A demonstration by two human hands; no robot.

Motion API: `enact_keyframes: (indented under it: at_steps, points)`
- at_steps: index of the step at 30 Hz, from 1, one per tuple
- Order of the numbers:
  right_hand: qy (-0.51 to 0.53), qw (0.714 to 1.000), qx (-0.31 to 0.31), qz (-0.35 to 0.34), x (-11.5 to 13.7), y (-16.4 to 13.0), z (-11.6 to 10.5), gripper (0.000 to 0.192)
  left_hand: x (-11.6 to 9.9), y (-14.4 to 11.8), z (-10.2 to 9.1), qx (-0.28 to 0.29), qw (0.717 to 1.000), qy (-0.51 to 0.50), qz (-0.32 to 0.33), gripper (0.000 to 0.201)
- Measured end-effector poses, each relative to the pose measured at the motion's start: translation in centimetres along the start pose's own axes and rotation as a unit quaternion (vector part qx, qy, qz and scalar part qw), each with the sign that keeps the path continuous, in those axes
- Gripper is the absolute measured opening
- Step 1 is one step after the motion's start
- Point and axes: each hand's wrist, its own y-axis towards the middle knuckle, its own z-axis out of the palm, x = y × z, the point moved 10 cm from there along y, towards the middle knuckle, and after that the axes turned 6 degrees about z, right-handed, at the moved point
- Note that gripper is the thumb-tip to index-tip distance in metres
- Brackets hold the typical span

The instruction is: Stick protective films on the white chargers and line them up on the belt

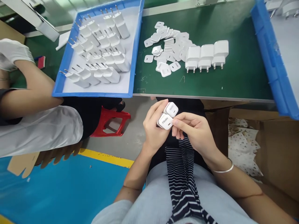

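Note:
Above my lap, my left hand (153, 127) is closed around a white charger (172, 109), its slotted end facing up. Against that charger lies a white face plate (165, 121) with grey lettering and a small slot. Dark layered edges show under this plate; what lies beneath is partly hidden by my fingers. The thumb and forefinger of my right hand (195, 130) pinch the plate's right corner, with the other fingers curled. On the green table ahead, a pile of loose white face plates (165, 68) lies beside three white chargers (205, 56) with their pins towards me.
A blue tray (137, 46) with several upright-pinned chargers stands at the left. Another blue tray (268, 62) stands at the right. A co-worker's arm (39, 77) and gloved hand are at far left, near a red stool (112, 123). A cardboard box (275, 149) sits lower right.

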Motion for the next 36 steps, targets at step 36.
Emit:
enact_keyframes:
  at_steps: [36]
  points:
    - [-0.047, 0.997, -0.033, 0.046, -1.0, 0.9, -0.5, 0.034, -1.2, 0.4, 0.6, 0.060, 0.976, 0.102, 0.184, 0.033]
